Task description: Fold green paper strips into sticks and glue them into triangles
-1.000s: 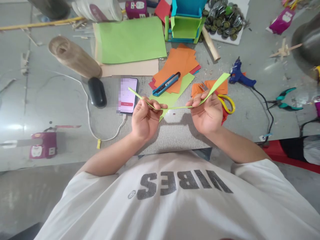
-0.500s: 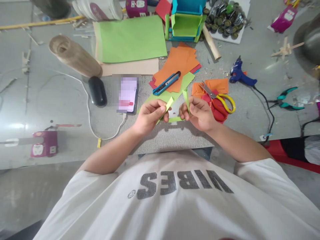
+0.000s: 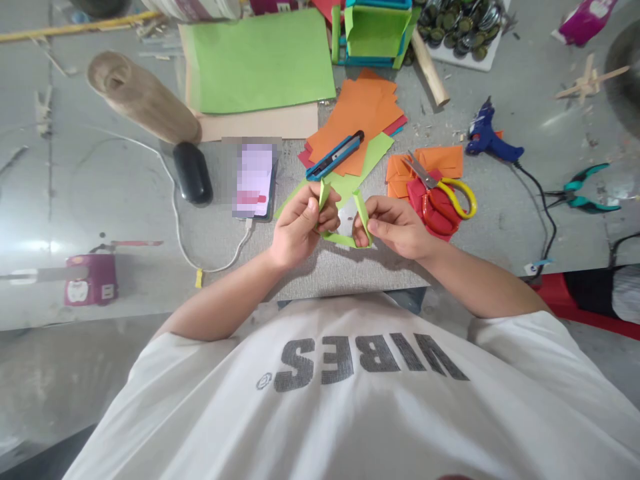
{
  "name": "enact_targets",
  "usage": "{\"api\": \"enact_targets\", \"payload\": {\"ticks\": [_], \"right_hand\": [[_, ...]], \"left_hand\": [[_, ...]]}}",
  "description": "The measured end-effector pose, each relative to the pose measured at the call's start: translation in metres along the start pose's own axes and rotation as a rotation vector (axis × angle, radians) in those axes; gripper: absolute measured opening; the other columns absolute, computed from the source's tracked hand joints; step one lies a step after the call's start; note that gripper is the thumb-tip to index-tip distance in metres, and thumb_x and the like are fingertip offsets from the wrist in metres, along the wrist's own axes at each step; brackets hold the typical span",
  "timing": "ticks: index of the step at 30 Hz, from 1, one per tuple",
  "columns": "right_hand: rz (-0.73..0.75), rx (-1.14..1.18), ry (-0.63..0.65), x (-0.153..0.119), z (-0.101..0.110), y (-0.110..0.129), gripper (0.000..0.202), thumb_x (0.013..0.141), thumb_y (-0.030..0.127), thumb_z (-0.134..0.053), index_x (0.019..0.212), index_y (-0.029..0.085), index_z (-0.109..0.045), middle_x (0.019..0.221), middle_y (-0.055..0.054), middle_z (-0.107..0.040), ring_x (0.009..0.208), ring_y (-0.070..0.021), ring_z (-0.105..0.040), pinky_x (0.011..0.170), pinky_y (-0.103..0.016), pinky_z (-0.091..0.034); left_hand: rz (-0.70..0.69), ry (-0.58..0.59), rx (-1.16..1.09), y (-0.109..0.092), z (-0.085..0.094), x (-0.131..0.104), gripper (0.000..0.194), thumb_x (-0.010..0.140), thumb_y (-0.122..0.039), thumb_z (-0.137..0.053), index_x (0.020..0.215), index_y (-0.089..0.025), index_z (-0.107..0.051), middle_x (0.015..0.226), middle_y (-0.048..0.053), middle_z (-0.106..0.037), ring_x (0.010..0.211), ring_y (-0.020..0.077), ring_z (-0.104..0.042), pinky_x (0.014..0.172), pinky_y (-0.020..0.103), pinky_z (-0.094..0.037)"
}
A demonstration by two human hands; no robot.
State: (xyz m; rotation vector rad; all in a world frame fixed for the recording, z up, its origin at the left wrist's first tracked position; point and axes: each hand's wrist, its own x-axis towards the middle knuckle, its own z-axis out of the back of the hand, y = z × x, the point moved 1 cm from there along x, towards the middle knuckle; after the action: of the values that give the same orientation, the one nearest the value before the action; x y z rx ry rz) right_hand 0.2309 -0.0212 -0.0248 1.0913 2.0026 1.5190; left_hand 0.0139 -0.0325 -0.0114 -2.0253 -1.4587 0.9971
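Note:
A narrow green paper strip point(image 3: 340, 239), folded into a U shape, spans between my two hands above the table. My left hand point(image 3: 300, 223) pinches one upright end, and my right hand point(image 3: 395, 225) pinches the other, with thumb and fingers closed on it. Just beyond them lies a blue box cutter point(image 3: 336, 157) on orange paper sheets point(image 3: 367, 110), with a green paper piece point(image 3: 377, 152) partly underneath. Right of my right hand, scissors point(image 3: 457, 197) with yellow and red handles rest on folded red paper point(image 3: 435, 223) and folded orange paper point(image 3: 440, 160).
Left of my hands are a phone point(image 3: 256, 177) on a white cable, a black mouse-like object point(image 3: 193, 173) and a wooden cylinder point(image 3: 145, 97). A blue glue gun point(image 3: 493, 137) and teal-handled pliers point(image 3: 585, 190) lie right. Behind stand a green-blue paper box point(image 3: 377, 33) and bottle caps point(image 3: 460, 27).
The strip's ends have turned more upright, and its fold now shows more clearly as a U. Both hands have shifted slightly, still pinching it. The whole view has tilted a little.

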Motion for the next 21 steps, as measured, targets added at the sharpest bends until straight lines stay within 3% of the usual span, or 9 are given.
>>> {"api": "enact_targets", "payload": {"ticks": [3,6,9,12,16,21], "right_hand": [[0.023,-0.005,-0.003,-0.001,-0.001,0.0,0.035,0.116,0.056,-0.089,0.106,0.023,-0.081,0.08,0.0,-0.081,0.073,-0.0153,-0.078,0.072,-0.029,-0.066],[0.035,-0.011,-0.015,-0.002,-0.002,-0.002,0.037,0.115,0.057,-0.09,0.104,0.024,-0.08,0.081,0.0,-0.082,0.073,-0.015,-0.08,0.071,-0.027,-0.067],[0.057,-0.009,-0.03,-0.001,-0.004,-0.005,0.036,0.115,0.056,-0.091,0.104,0.024,-0.08,0.081,0.0,-0.081,0.07,-0.0144,-0.079,0.07,-0.026,-0.066],[0.118,-0.003,-0.108,-0.001,-0.007,-0.006,0.043,0.112,0.063,-0.092,0.097,0.026,-0.077,0.076,0.001,-0.077,0.069,-0.0174,-0.079,0.072,-0.032,-0.069],[0.142,-0.031,-0.151,-0.006,-0.013,-0.002,0.057,0.11,0.077,-0.087,0.09,0.029,-0.064,0.089,-0.003,-0.084,0.086,-0.0242,-0.089,0.096,-0.046,-0.076],[0.337,-0.277,0.089,-0.015,-0.013,-0.003,0.023,0.132,0.047,-0.059,0.117,0.032,-0.069,0.102,-0.002,-0.093,0.106,-0.0229,-0.097,0.119,-0.047,-0.068]], "left_hand": [[0.059,-0.048,-0.04,0.002,-0.001,-0.002,0.042,0.115,-0.063,-0.087,0.1,-0.026,-0.075,0.073,-0.006,-0.04,0.055,0.0099,-0.043,0.053,0.022,-0.044],[0.062,-0.003,-0.02,0.001,0.001,-0.004,0.048,0.111,-0.071,-0.09,0.101,-0.026,-0.076,0.075,-0.006,-0.042,0.055,0.0094,-0.042,0.051,0.023,-0.04],[0.05,0.076,0.035,-0.002,0.004,-0.005,0.048,0.099,-0.065,-0.104,0.096,-0.025,-0.076,0.077,-0.005,-0.046,0.058,0.0094,-0.042,0.053,0.024,-0.04],[0.068,0.061,0.047,-0.002,0.006,-0.006,0.04,0.097,-0.053,-0.108,0.1,-0.027,-0.077,0.079,-0.005,-0.048,0.06,0.0108,-0.044,0.056,0.027,-0.041],[0.031,0.01,0.023,-0.003,0.005,-0.007,0.037,0.099,-0.051,-0.104,0.1,-0.029,-0.073,0.08,-0.004,-0.049,0.061,0.0125,-0.043,0.057,0.028,-0.041],[-0.105,0.119,0.134,-0.009,0.007,0.001,0.057,0.081,-0.067,-0.112,0.099,-0.029,-0.073,0.084,-0.003,-0.05,0.066,0.0131,-0.037,0.057,0.029,-0.038]]}}
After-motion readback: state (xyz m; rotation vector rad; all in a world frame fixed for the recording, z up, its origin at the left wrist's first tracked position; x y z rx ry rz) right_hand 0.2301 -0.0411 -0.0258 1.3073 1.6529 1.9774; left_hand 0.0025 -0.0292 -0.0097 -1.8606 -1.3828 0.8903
